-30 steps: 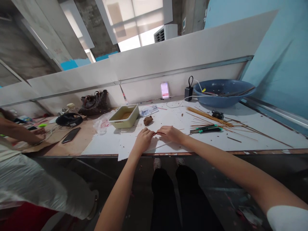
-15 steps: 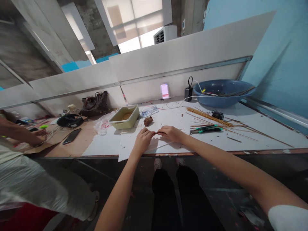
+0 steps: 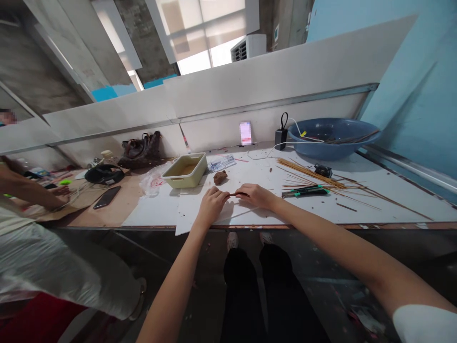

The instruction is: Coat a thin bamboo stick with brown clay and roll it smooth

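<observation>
Both grips are closed at the front of the table [image 3: 389, 212]: the left grip [image 3: 213, 206] and the right grip [image 3: 256, 196] pinch a thin brown rod [image 3: 237, 194] between their fingertips. The rod lies nearly level, its long axis running sideways, roughly along the table's edge, with one end at each grip and neither clearly nearer. Just beyond sits a brown lump [image 3: 220, 177], and a bundle of thin sticks [image 3: 310, 173] lies off to the right.

One left hand [image 3: 213, 206], one right hand [image 3: 256, 196] and one brown stick [image 3: 237, 194]; the bench [image 3: 392, 214] carries one clay lump [image 3: 220, 177], one tray [image 3: 185, 170].
</observation>
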{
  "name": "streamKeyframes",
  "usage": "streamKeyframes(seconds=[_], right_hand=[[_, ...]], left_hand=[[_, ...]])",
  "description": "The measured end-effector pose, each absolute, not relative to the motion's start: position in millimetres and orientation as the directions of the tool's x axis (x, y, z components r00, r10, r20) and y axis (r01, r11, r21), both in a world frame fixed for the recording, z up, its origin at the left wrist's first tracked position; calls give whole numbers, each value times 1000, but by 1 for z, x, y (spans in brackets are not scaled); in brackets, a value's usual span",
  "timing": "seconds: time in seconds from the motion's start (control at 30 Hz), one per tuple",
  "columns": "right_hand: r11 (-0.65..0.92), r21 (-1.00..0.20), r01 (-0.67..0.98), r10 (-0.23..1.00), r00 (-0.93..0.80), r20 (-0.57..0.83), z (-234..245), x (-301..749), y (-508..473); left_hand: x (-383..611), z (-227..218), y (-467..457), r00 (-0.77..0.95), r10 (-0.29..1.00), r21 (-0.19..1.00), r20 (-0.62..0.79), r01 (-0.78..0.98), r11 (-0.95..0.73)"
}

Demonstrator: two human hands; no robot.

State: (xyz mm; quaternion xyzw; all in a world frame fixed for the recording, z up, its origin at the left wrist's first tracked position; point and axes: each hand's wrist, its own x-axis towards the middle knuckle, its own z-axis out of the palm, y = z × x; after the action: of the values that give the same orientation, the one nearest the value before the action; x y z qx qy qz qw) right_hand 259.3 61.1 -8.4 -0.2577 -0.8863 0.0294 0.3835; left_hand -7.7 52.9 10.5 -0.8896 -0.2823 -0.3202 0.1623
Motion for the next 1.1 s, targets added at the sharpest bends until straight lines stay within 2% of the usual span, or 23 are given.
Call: streamKeyframes(seconds=[0.27, 0.6, 1.1], right_hand=[[870, -236, 434, 469, -576, 670, -6, 262, 60], [889, -155, 432, 417, -620, 664, -8, 252, 59], [897, -119, 427, 385, -617, 686, -8, 247, 57]], left_hand=[[-9, 9, 54, 636, 403, -106, 658, 608, -787], [-5, 13, 49, 685, 398, -164, 610, 601, -782], [-4, 12, 52, 665, 333, -134, 668, 547, -826]])
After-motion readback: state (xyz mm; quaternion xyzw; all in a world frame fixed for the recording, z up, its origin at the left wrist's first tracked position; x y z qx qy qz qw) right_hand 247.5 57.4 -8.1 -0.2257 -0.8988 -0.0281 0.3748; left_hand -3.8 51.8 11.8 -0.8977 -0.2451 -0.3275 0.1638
